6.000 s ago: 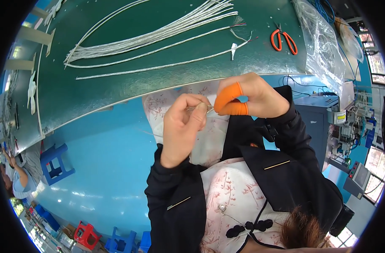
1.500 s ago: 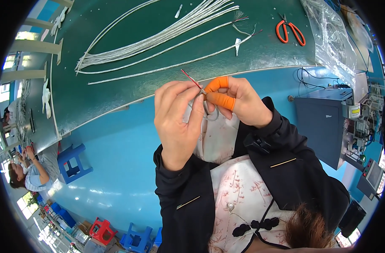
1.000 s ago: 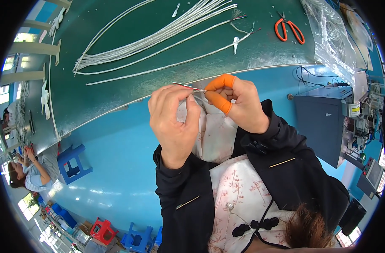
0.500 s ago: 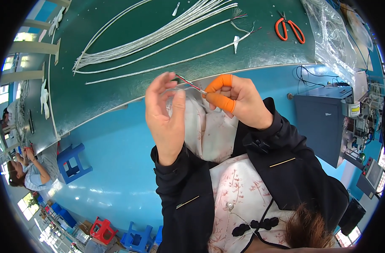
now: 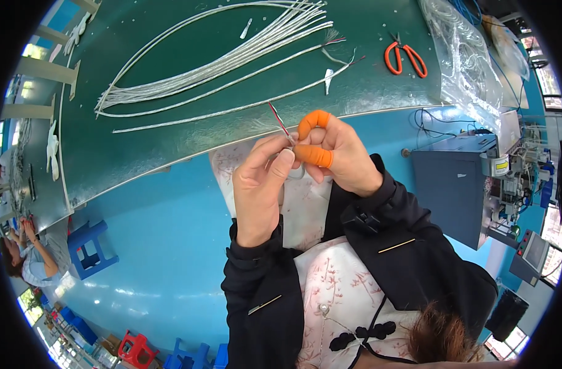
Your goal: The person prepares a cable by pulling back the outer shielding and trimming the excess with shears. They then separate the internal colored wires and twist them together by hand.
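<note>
My left hand [image 5: 260, 187] and my right hand [image 5: 336, 152] meet just below the edge of the green table [image 5: 170, 135]. Between their fingertips they pinch the end of a thin cable [image 5: 281, 126], whose red and pale inner wires stick up toward the table. Orange rubber finger cots [image 5: 313, 136] cover the thumb and forefinger of the right hand. The rest of the cable is hidden behind my hands.
A bundle of long silvery cables [image 5: 219, 58] lies across the table, with loose single ones beside it. Orange-handled scissors [image 5: 406, 58] and a clear plastic bag [image 5: 462, 61] lie at the right. Another person [image 5: 22, 258] sits at far left. A grey machine [image 5: 471, 178] stands right.
My left hand has closed back onto the wire end beside the right fingertips after opening out half a second ago. Both hands sit slightly lower, and the wire tips now point up.
</note>
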A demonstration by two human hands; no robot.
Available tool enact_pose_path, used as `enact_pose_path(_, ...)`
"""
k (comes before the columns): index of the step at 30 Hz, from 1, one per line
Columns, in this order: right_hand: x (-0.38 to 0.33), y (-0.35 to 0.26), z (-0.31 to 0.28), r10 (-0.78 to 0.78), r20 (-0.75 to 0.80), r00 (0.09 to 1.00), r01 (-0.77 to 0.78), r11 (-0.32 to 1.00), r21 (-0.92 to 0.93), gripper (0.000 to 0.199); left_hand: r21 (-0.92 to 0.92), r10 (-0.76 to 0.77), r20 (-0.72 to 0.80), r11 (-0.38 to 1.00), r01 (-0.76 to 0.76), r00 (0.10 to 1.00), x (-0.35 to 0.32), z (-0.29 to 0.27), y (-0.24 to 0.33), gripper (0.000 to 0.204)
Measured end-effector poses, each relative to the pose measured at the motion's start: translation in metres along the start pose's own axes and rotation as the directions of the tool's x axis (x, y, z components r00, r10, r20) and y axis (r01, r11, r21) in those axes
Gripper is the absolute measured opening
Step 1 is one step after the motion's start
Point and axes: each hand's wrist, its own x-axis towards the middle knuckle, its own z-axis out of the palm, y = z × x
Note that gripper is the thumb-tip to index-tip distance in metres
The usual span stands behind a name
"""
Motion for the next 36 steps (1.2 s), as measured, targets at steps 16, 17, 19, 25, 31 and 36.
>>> enact_pose_path(16, -0.001, -0.005, 0.002, -0.254, -0.099, 0.962, 0.206, 0.915, -0.346, 0.022, -0.100, -0.025, -0.056, 0.995, 0.020, 0.998, 0.023, 0.018, 0.000, 0.017)
enact_pose_path(17, -0.001, -0.006, 0.002, -0.278, -0.078, 0.957, 0.227, 0.891, -0.393, 0.023, -0.112, 0.005, -0.096, 0.994, -0.016, 0.995, 0.026, 0.019, -0.001, 0.017)
enact_pose_path(19, -0.002, -0.018, -0.009, -0.369, -0.061, 0.927, 0.281, 0.794, -0.539, 0.023, -0.126, 0.066, -0.181, 0.988, -0.090, 0.981, 0.027, 0.018, 0.000, 0.018)
enact_pose_path(25, 0.016, -0.062, -0.102, -0.805, -0.076, 0.588, 0.041, 0.124, -0.991, 0.020, -0.112, 0.093, -0.075, 0.989, -0.101, 0.993, 0.025, 0.011, 0.007, 0.019)
enact_pose_path(31, 0.031, -0.072, -0.159, -0.709, -0.008, 0.705, -0.253, -0.241, -0.937, 0.023, -0.227, 0.050, -0.052, 0.972, -0.060, 0.997, 0.028, 0.006, 0.008, 0.022)
enact_pose_path(36, 0.038, -0.081, -0.172, -0.687, -0.052, 0.725, -0.144, -0.077, -0.987, 0.026, -0.273, 0.043, -0.041, 0.960, -0.052, 0.998, 0.029, 0.004, 0.010, 0.023)
